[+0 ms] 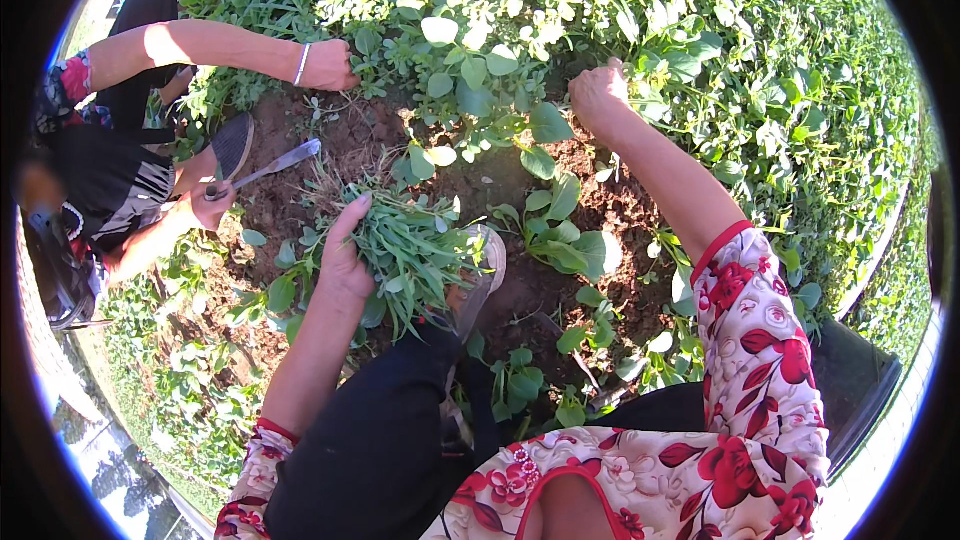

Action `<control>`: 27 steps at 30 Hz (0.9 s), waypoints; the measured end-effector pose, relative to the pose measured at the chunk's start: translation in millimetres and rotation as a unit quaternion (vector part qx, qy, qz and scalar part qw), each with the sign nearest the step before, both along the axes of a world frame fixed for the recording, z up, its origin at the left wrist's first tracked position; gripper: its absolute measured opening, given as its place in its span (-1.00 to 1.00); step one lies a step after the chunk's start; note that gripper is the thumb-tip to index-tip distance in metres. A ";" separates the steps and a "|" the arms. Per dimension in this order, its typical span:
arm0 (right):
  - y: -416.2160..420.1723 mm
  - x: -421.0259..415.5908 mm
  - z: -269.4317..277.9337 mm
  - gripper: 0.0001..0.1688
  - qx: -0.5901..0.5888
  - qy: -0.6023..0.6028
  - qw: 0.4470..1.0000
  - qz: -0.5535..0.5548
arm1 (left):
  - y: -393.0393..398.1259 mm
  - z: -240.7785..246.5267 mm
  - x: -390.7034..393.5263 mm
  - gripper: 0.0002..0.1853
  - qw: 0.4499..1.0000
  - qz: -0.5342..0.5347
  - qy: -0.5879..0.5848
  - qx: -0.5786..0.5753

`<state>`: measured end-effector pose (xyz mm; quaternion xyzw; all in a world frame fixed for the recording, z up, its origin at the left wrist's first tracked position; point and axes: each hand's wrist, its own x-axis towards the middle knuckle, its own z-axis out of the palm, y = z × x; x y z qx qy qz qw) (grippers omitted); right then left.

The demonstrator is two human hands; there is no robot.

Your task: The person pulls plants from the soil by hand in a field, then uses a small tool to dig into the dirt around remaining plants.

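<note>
My left hand holds a thick bunch of uprooted green weeds, its thumb across the stems and pale roots at the far end. The bunch hangs over my shoe, above bare brown soil. Reaching forward, my right hand is closed in a fist at the edge of the dense green plants. Its fingertips are hidden among leaves, with stems at the fist. Broad-leaved seedlings grow from the soil between my two arms.
At left, a co-worker's hand with a bracelet reaches into the same greenery. Their other hand holds a flat-bladed metal tool, pointing towards my bunch. A dark container stands at my right. Loose soil lies around the seedlings.
</note>
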<state>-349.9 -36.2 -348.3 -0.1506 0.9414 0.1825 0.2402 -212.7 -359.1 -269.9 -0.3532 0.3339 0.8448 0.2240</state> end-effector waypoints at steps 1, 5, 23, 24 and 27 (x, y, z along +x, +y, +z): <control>-0.7 9.5 0.9 -0.79 -0.008 -0.002 1.000 -0.013 | 2.0 2.8 -0.2 -0.79 1.000 0.004 -0.001 -0.011; -11.9 56.8 25.6 -0.74 -0.018 -0.128 0.989 0.065 | -2.6 3.2 1.0 -0.78 1.000 0.009 0.005 -0.030; -19.1 -50.5 -74.4 -0.78 -0.004 0.185 0.956 0.228 | -20.2 2.0 -0.9 -0.83 0.999 0.011 -0.013 -0.049; -24.0 -49.8 -63.2 -0.77 0.002 0.170 0.960 0.222 | -21.5 5.2 0.0 -0.83 0.999 0.017 -0.016 -0.048; -27.9 -57.0 -41.9 -0.72 -0.032 0.062 0.988 0.141 | -18.6 5.8 -2.7 -0.83 0.999 0.017 -0.023 -0.041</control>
